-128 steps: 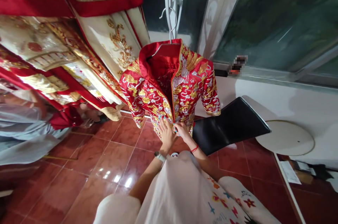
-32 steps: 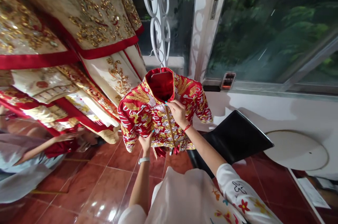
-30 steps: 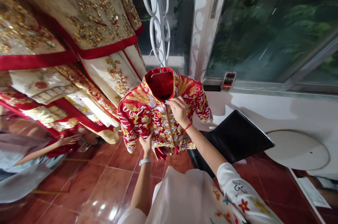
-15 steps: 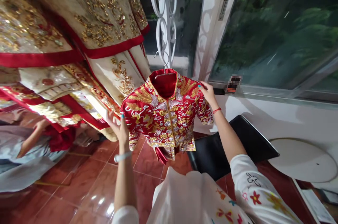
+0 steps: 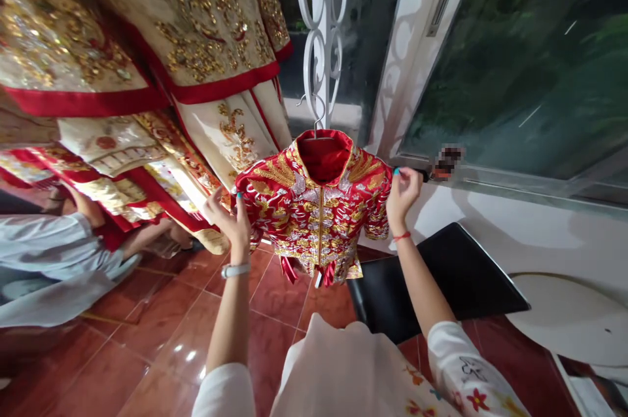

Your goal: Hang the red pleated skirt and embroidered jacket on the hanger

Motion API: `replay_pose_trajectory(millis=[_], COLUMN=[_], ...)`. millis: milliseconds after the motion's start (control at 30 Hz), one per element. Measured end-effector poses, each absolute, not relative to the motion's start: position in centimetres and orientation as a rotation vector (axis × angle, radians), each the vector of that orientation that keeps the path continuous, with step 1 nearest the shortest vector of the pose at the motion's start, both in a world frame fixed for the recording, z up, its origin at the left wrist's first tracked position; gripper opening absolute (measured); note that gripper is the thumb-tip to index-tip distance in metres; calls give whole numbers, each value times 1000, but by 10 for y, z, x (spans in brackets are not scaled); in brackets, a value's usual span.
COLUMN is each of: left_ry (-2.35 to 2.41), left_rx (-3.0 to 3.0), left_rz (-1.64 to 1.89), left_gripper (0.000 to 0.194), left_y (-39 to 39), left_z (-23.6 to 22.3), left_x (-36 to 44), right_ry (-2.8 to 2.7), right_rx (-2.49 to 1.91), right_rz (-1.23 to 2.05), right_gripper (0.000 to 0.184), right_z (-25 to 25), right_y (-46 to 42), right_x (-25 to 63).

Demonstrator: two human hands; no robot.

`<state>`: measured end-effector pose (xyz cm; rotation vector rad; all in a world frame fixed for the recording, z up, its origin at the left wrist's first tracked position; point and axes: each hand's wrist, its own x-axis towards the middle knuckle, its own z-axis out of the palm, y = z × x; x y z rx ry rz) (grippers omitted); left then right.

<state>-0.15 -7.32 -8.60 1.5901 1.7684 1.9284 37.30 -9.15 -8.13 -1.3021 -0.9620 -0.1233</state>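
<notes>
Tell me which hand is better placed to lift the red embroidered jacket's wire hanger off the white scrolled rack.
Probably the right hand: it pinches the red embroidered jacket high at the shoulder, nearer the wire hanger; the left hand sits lower, at the sleeve.

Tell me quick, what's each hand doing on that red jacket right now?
Left hand: fingers pinch the sleeve edge of the red embroidered jacket.
Right hand: fingers pinch the jacket's other shoulder.
</notes>
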Motion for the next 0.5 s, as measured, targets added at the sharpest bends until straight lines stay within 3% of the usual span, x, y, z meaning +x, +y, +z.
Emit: replay_pose_trajectory(millis=[100,200,400,500], left_ry=[1753,1606,1685,1643], left_rx=[1740,1938,1893,1914], left_rz=[1996,1653,1473,1464], left_gripper=[24,22,27,24], left_y=[-93,-96,-75,-80], left_z=[-75,-58,-38,-40], left_x=[44,92,136,131], right_ry=[-1101,-1333,-1260,-1324], right_rx=[-1285,-1259,-1189,-1195], right_rz=[194,548,516,660], right_gripper=[28,30,39,47], right_z=[-86,-85,-73,-97], right_y=[-115,-114,-77,-81], right_x=[316,261,233,238])
